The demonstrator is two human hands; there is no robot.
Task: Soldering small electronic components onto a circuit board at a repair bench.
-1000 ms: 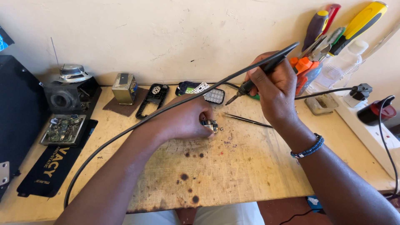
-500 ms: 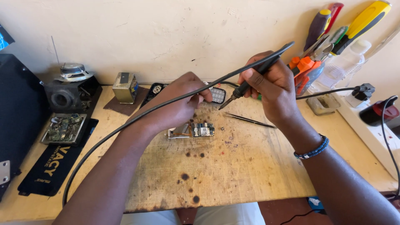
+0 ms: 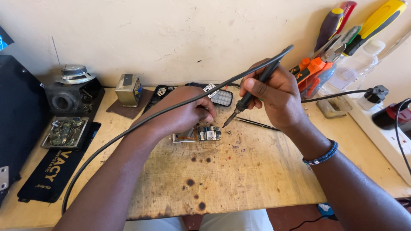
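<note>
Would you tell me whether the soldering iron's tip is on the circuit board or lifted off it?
Lifted: the soldering iron in the right hand ends just right of the circuit board.

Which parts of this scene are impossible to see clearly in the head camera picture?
- Head view: the left hand covers the left end of the small circuit board; whether its fingers pinch or only press it is hidden.
- The soldering iron tip is too small to tell if it touches the board.
- The screwdrivers are cut off by the top edge.
- Parts in the metal tray are too small to identify.
</note>
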